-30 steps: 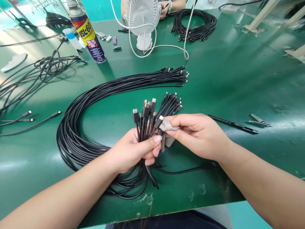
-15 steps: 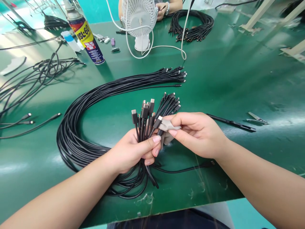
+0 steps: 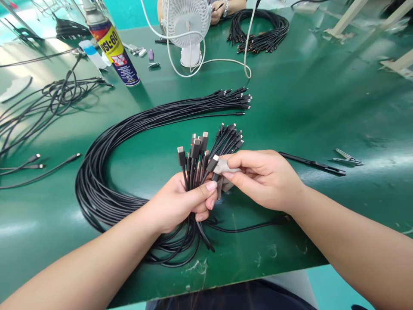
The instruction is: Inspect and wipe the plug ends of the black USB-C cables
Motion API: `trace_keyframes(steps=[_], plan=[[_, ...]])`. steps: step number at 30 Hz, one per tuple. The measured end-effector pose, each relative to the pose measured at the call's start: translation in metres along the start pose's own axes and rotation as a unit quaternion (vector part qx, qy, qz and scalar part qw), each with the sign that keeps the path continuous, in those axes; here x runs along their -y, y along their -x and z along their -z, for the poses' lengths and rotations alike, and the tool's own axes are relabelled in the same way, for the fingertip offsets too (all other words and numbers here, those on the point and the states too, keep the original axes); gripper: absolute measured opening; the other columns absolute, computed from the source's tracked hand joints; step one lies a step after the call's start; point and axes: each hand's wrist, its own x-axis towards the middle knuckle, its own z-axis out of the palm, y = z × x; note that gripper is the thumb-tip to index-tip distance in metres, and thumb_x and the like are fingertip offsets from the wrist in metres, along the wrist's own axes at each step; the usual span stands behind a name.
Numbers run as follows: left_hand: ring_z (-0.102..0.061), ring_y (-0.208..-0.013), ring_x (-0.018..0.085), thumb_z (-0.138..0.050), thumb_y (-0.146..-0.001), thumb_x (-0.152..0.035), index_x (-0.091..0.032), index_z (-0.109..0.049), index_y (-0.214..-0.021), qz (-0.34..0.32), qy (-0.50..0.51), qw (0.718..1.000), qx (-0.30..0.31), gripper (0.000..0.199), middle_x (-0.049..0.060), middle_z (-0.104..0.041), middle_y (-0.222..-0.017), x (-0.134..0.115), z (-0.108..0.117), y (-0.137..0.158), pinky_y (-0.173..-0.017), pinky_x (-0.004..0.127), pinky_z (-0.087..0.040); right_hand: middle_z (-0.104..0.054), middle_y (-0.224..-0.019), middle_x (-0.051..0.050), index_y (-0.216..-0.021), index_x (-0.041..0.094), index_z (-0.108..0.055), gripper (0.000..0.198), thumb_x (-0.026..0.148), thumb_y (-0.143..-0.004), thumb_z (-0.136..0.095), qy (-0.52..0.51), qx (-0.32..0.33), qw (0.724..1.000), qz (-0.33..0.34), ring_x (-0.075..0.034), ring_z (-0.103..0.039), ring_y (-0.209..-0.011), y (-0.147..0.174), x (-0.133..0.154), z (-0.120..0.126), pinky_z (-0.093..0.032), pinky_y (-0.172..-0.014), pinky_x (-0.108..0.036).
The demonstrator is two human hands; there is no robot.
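Observation:
My left hand (image 3: 190, 200) is closed round a bunch of black USB-C cables (image 3: 195, 165), their metal-tipped plugs pointing up above the fist. My right hand (image 3: 264, 178) pinches a grey cloth (image 3: 222, 165) between thumb and fingers. The cloth touches one plug (image 3: 212, 163) that leans to the right out of the bunch. Part of the cloth hangs below, between the two hands. Behind them lies another fan of cable ends (image 3: 229, 137). A thick curved bundle of black cables (image 3: 97, 172) sweeps round on the left, its far ends resting beyond my hands.
On the green table (image 3: 322, 116) stand a spray can (image 3: 118, 56) and a white fan (image 3: 187, 26) with a looping white cord. Tweezers (image 3: 312, 163) and nail clippers (image 3: 348, 158) lie right. Loose cables (image 3: 64, 97) are left. Another person's hand (image 3: 217, 12) is beside a coiled cable bundle (image 3: 261, 32).
The whole view has shifted very slightly. My right hand and the cloth have moved a little against the leaning plug; my left hand keeps its hold on the cables.

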Motion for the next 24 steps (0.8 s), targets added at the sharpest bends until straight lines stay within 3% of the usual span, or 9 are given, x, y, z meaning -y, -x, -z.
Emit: trace_keyframes(steps=[5,8,12,15,19,24], plan=[[-0.03,-0.042,0.001,-0.064,-0.09,-0.023,-0.011,-0.061,-0.067,-0.004,0.014,1.0,0.01,0.026,-0.004,-0.051,-0.057,0.0,0.0,0.001,-0.042,0.016,-0.039,-0.073,-0.083,-0.002,-0.083,0.02,-0.062,0.015,0.007,-0.087,-0.055,0.065,-0.015,0.997,0.03,-0.011,-0.064,-0.063,0.001,0.006,0.006,-0.053,-0.057,-0.022],[-0.03,-0.043,0.001,-0.065,-0.089,-0.022,-0.014,-0.069,-0.086,-0.006,0.026,1.0,0.008,0.01,-0.004,-0.053,-0.06,-0.001,-0.001,0.002,-0.042,0.016,-0.038,-0.074,-0.085,-0.001,-0.082,0.022,-0.064,0.016,0.008,-0.087,-0.057,0.082,-0.058,0.995,0.013,-0.014,-0.068,-0.068,0.0,0.011,0.009,-0.055,-0.061,-0.026],[-0.029,-0.043,0.002,-0.067,-0.088,-0.024,-0.017,-0.071,-0.105,0.002,0.026,1.0,0.01,0.019,-0.005,-0.053,-0.06,-0.001,0.0,0.003,-0.043,0.017,-0.038,-0.071,-0.077,-0.002,-0.082,0.022,-0.067,0.01,0.022,-0.09,-0.062,0.048,-0.135,0.989,-0.048,-0.016,-0.067,-0.064,-0.001,0.014,0.013,-0.055,-0.061,-0.03],[-0.031,-0.043,0.002,-0.066,-0.089,-0.026,-0.016,-0.073,-0.103,0.006,0.022,0.999,0.023,0.018,-0.004,-0.054,-0.061,-0.001,0.002,0.004,-0.043,0.017,-0.037,-0.072,-0.079,-0.003,-0.089,0.021,-0.069,0.012,0.029,-0.092,-0.061,-0.05,-0.113,0.99,-0.074,-0.016,-0.067,-0.06,-0.001,0.016,0.015,-0.056,-0.06,-0.031],[-0.036,-0.043,0.002,-0.067,-0.088,-0.025,-0.015,-0.073,-0.099,0.01,0.016,1.0,0.019,0.016,-0.004,-0.054,-0.06,0.0,0.004,0.004,-0.042,0.016,-0.036,-0.067,-0.063,0.001,-0.091,0.02,-0.07,0.012,0.028,-0.093,-0.061,-0.127,-0.04,0.986,-0.097,-0.013,-0.061,-0.047,-0.001,0.021,0.017,-0.051,-0.049,-0.028],[-0.043,-0.043,0.004,-0.07,-0.086,-0.027,-0.014,-0.071,-0.093,0.007,0.001,1.0,0.017,0.015,-0.003,-0.056,-0.057,0.001,0.005,0.004,-0.041,0.016,-0.037,-0.072,-0.076,-0.002,-0.084,0.019,-0.069,0.01,0.021,-0.09,-0.062,-0.093,-0.004,0.992,-0.085,-0.013,-0.068,-0.067,-0.001,0.022,0.012,-0.055,-0.063,-0.025]])
